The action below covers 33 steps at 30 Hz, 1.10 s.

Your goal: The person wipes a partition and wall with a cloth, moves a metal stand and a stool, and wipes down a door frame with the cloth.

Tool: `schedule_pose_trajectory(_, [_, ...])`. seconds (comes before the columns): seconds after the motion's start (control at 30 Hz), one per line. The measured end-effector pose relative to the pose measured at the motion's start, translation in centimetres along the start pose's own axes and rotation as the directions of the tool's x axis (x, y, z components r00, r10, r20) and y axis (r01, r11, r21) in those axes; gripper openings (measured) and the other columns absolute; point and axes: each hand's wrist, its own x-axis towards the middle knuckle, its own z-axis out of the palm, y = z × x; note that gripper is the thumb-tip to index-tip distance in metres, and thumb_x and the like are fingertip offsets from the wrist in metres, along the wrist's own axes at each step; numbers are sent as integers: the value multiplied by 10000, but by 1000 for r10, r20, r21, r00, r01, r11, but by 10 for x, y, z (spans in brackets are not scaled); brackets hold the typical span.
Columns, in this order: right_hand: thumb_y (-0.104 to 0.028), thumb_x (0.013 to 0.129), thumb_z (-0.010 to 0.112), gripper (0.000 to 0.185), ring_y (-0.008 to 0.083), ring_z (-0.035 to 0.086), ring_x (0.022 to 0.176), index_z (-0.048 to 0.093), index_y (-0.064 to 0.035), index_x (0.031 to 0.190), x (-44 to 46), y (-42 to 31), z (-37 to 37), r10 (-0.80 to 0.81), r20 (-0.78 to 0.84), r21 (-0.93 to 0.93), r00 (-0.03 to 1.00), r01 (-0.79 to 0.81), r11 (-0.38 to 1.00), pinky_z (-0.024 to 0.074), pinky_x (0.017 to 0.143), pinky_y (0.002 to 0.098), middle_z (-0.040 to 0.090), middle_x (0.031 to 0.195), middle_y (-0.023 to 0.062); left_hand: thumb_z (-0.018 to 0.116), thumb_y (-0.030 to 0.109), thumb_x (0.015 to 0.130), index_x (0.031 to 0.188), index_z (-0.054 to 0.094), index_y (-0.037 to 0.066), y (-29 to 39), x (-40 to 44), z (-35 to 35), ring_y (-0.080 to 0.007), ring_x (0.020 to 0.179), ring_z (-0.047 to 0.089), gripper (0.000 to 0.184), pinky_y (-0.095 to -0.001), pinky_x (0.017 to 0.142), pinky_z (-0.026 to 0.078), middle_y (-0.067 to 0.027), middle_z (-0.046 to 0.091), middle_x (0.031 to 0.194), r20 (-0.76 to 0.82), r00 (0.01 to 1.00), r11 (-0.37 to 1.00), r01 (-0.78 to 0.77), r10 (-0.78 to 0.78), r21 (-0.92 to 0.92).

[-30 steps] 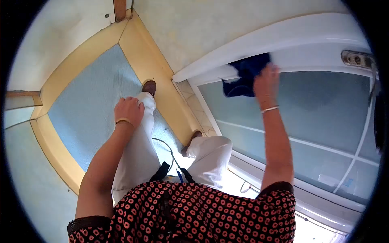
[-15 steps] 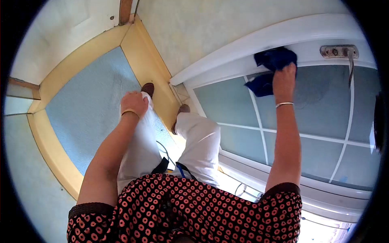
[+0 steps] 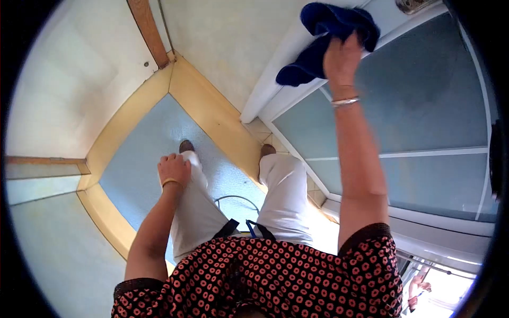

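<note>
My right hand grips a dark blue cloth against the upper white frame of a glazed door, over its edge and the wall beside it. The cloth hangs in loose folds to the left of my fingers. A bracelet circles that wrist. My left hand rests flat on the knee of my white trousers, fingers spread, holding nothing.
A metal handle plate sits at the top of the door. Yellow trim borders the blue floor around my feet. A thin cable curves between my legs. A pale wall panel with a wooden strip stands at the left.
My right hand has moved the cloth up and left, away from the glass toward the door's edge. The view has shifted. My left hand stays on my knee.
</note>
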Motion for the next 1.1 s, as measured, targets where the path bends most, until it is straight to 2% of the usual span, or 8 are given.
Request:
schedule_pose_trajectory(0.1, [-85,765,508,333,447,468,976,470,114,1030,-59,24,52,-37,-94,-293,995,8,956,352,888,493,510,1013,316,512,358,791,868,668,101,-8,-2,-1,-274,974,534,310,-401,823,422,-72,618,998,104,993,994,44,-54,101])
schedule_pose_trajectory(0.23, [-160,846,453,312,411,532,901,526,73,1040,-148,39,95,519,248,-335,818,-431,838,421,792,466,532,993,296,515,373,786,878,677,114,-20,0,4,-267,945,551,319,-393,822,421,-66,631,969,60,994,993,90,-95,82])
schedule_pose_trajectory(0.27, [-170,865,431,276,399,555,848,594,42,935,-181,66,119,376,334,-547,865,-147,824,434,774,461,564,883,264,515,373,786,878,677,114,-20,0,4,-267,945,551,319,-393,822,421,-66,631,969,46,996,992,74,-79,102])
schedule_pose_trajectory(0.53, [-224,810,557,259,365,597,767,619,24,770,-171,56,97,657,88,-157,748,-641,751,460,706,430,618,762,201,569,358,753,800,690,142,-37,-1,12,-259,834,586,252,-383,755,454,-40,658,867,-54,997,993,52,-58,-101])
schedule_pose_trajectory(0.73, [-80,770,636,140,68,428,548,597,-7,657,-89,-9,44,567,-101,595,817,-407,693,391,524,253,510,552,33,578,342,747,777,689,158,-52,-5,19,-268,819,584,217,-384,743,460,-43,656,826,-3,996,989,93,-94,-112])
schedule_pose_trajectory(0.8, [-119,777,637,104,112,513,601,627,-42,709,-102,10,59,576,55,554,816,-505,662,422,613,284,573,622,30,580,334,746,777,688,153,-58,-10,22,-268,815,584,213,-386,741,460,-46,656,819,-43,995,984,84,-91,-158])
schedule_pose_trajectory(0.9, [-301,813,584,255,291,539,995,638,-89,945,-139,36,98,326,66,-352,943,-283,892,356,911,409,631,994,77,583,320,743,781,687,141,-68,-17,28,-270,807,585,210,-388,737,461,-55,655,812,-73,991,965,93,-114,-244])
schedule_pose_trajectory(1.1, [-284,814,588,257,246,610,755,649,-112,994,-191,60,113,551,397,-355,734,-431,829,459,690,392,645,821,76,583,309,744,787,686,127,-58,-15,20,-277,807,586,213,-390,736,462,-69,656,823,-85,989,962,99,-124,-253])
